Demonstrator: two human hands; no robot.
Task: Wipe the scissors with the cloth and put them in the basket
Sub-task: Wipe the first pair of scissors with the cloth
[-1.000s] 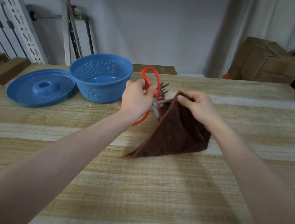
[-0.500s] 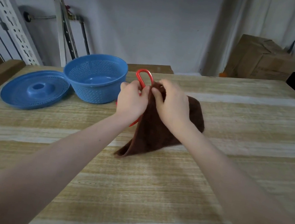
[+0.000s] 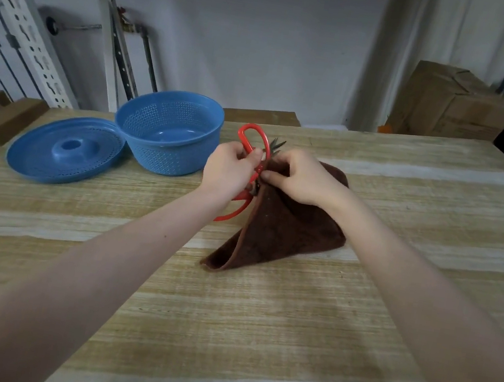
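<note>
Scissors (image 3: 241, 138) held just above worktop (image 3: 255, 324), near blue basket (image 3: 166, 139). Left hand (image 3: 229, 168): fingers clamped round red handles. Right hand (image 3: 301, 177): fingers pinching brown cloth (image 3: 284, 229) onto blades, tips poking out. Likely rigid, light and sharp, so carry by handles. Cloth limp, trailing onto worktop

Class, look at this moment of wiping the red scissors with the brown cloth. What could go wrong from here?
1. The toothed blade tips of the scissors poke out bare above the right hand, which pinches the cloth onto the blades; a slip could nick fingers.
2. Most of the cloth trails loose onto the table and might snag on those teeth.
</note>
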